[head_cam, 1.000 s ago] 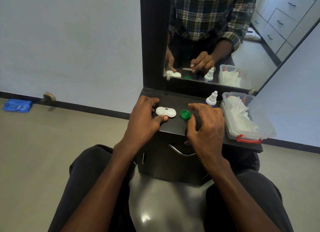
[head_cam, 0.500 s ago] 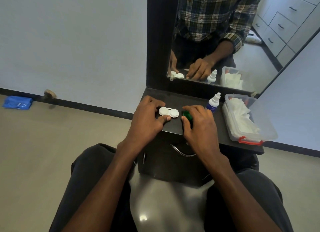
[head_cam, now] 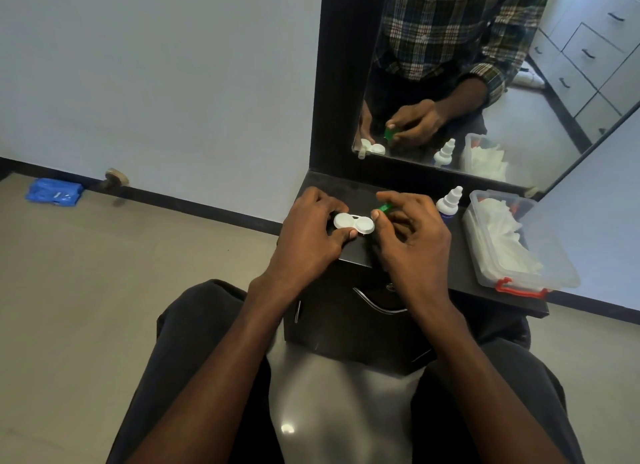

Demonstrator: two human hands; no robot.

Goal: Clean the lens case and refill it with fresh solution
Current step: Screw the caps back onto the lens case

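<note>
Left hand (head_cam: 308,235): fingers curl over the far edge of the case and the thumb presses its near side, pinning it to the counter; likely to keep it from sliding while the other hand works.
Case (head_cam: 354,222): white, two round wells side by side, flat on the dark counter (head_cam: 457,256) near its front left corner, between the two hands. Whether the wells are open or capped cannot be told.
Right hand (head_cam: 410,235): thumb and forefinger pinch the green cap, raised just right of the case; the remaining fingers are loosely curled under the palm.
Cap (head_cam: 384,207): tilted on edge, off the counter, close to the right well. It looks poised to go onto that well or to be set aside, but which cannot be told.
Bottle (head_cam: 448,202): white dropper, upright, just right of the right hand, within easy reach for refilling.
Box (head_cam: 526,256): clear, red latch, holding white tissues, at the counter's right end, presumably for wiping.
</note>
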